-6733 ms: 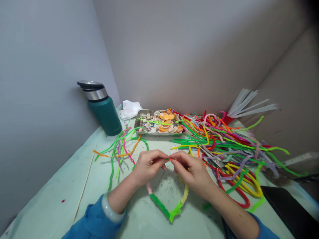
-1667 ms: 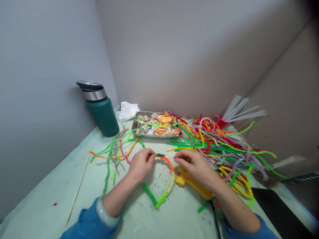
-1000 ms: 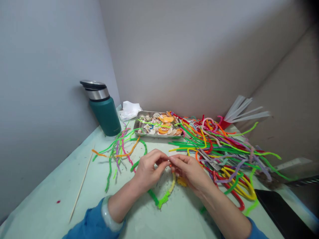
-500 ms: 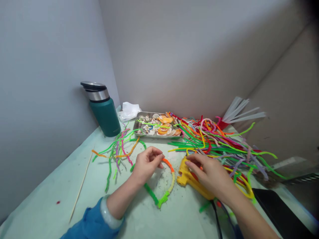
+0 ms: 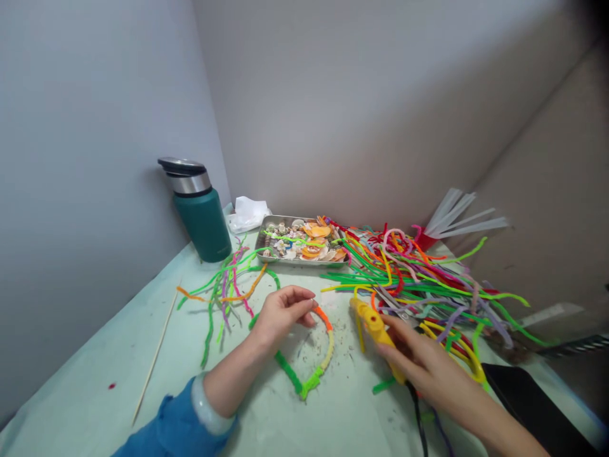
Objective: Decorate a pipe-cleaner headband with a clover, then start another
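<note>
My right hand point(image 5: 419, 358) is wrapped around a yellow glue gun point(image 5: 373, 320), whose dark cord runs down toward the table's near edge. My left hand point(image 5: 284, 314) is closed in a pinch over a ring of pipe cleaners point(image 5: 330, 346), at the end of its orange stretch. Whatever sits between those fingertips is too small to make out. Orange, pale yellow and green sections make up the ring, which has a bright green knot at the bottom; my left hand hides part of it. A piece of green pipe cleaner point(image 5: 383, 385) lies below the glue gun.
A metal tray point(image 5: 304, 262) of shells stands at the back, beside a teal bottle point(image 5: 203, 222). Loose pipe cleaners point(image 5: 428, 279) are heaped on the right, with scissors point(image 5: 392, 303) among them. White glue sticks point(image 5: 457, 212), a wooden stick point(image 5: 156, 352) and a black flat object point(image 5: 537, 406) lie around.
My right hand has gripped the glue gun and turned it off the table, uncovering the scissors behind it. The left hand has stayed almost still over the ring.
</note>
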`<state>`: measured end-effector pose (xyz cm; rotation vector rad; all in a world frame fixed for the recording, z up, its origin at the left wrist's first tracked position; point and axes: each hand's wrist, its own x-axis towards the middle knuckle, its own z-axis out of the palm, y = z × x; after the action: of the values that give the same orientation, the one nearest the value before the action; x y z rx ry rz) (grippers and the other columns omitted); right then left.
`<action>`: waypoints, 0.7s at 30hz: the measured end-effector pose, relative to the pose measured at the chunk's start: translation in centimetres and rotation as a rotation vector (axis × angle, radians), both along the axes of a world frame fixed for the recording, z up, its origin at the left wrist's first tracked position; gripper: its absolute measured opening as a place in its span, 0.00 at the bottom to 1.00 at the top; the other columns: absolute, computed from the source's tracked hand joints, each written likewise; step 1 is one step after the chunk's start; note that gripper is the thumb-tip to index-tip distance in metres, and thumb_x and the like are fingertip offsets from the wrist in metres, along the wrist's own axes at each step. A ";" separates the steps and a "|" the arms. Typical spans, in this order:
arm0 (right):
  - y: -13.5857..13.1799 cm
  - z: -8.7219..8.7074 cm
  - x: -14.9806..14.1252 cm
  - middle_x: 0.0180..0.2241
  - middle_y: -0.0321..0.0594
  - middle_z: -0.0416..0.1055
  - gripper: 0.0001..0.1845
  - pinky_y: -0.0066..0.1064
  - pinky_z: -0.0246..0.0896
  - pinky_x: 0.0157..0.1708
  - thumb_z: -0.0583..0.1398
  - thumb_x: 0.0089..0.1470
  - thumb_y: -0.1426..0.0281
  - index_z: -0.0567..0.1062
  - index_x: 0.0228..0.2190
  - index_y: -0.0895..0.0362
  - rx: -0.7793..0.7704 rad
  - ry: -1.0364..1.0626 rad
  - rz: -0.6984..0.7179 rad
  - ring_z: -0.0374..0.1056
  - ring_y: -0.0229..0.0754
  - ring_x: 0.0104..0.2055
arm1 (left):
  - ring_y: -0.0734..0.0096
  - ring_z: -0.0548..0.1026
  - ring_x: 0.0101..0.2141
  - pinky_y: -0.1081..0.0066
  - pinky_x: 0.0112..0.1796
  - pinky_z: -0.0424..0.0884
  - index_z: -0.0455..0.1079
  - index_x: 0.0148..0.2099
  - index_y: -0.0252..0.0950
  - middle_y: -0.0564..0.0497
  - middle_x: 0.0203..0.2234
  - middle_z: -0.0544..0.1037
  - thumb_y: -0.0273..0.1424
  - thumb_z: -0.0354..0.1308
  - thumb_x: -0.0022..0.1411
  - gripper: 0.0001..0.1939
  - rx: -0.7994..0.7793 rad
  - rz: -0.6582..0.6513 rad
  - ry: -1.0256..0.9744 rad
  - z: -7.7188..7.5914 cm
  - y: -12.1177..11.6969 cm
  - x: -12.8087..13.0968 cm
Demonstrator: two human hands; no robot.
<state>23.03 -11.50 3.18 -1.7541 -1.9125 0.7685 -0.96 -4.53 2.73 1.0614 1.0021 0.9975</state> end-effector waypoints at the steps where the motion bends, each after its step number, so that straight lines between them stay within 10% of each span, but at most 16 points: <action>1: 0.1 0.2 0.4 0.38 0.44 0.72 0.25 0.35 0.62 0.35 0.56 0.52 0.58 0.65 0.51 0.53 -0.015 0.104 -0.033 0.67 0.48 0.38 | 0.77 0.72 0.18 0.76 0.25 0.68 0.68 0.35 0.30 0.52 0.18 0.75 0.32 0.62 0.48 0.13 -0.004 0.000 0.000 0.1 0.0 0.0; 10: 0.1 1.4 -1.3 0.27 0.38 0.63 0.13 0.33 0.64 0.27 0.61 0.48 0.65 0.71 0.38 0.54 -0.161 1.160 -0.107 0.62 0.40 0.29 | 0.78 0.71 0.18 0.76 0.25 0.68 0.69 0.36 0.29 0.50 0.20 0.75 0.32 0.64 0.47 0.14 -0.059 -0.018 -0.080 0.2 -0.2 -0.1; 21: -0.2 -2.4 -4.8 0.15 0.30 0.57 0.16 0.24 0.52 0.14 0.60 0.48 0.58 0.70 0.34 0.58 -0.197 0.979 -0.098 0.53 0.32 0.16 | 0.80 0.70 0.17 0.76 0.23 0.70 0.70 0.37 0.28 0.47 0.27 0.77 0.28 0.64 0.48 0.13 -0.174 -0.041 -0.267 -0.3 0.1 -0.1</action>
<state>18.19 -11.73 0.76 -1.1726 -1.0992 1.4600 -1.07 -4.46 2.41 0.7790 0.8282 0.9714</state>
